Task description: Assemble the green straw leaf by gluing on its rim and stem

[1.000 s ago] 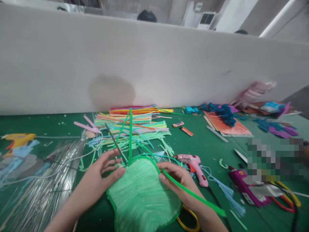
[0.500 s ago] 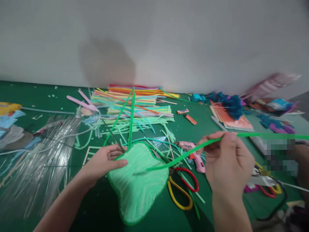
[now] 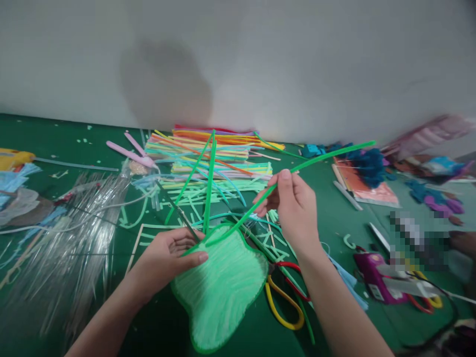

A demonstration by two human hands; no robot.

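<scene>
pinched in my right hand [image 3: 295,208] is a long green stick [image 3: 327,157], while my left hand [image 3: 169,255] presses the fuzzy green shape [image 3: 219,290] just under it, and a hard tug could pull its end loose.

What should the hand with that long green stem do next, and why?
Probably lower the green stem toward the edge of the light green leaf shape. The right hand holds it raised, while the left hand pins its other end at the rim.
</scene>
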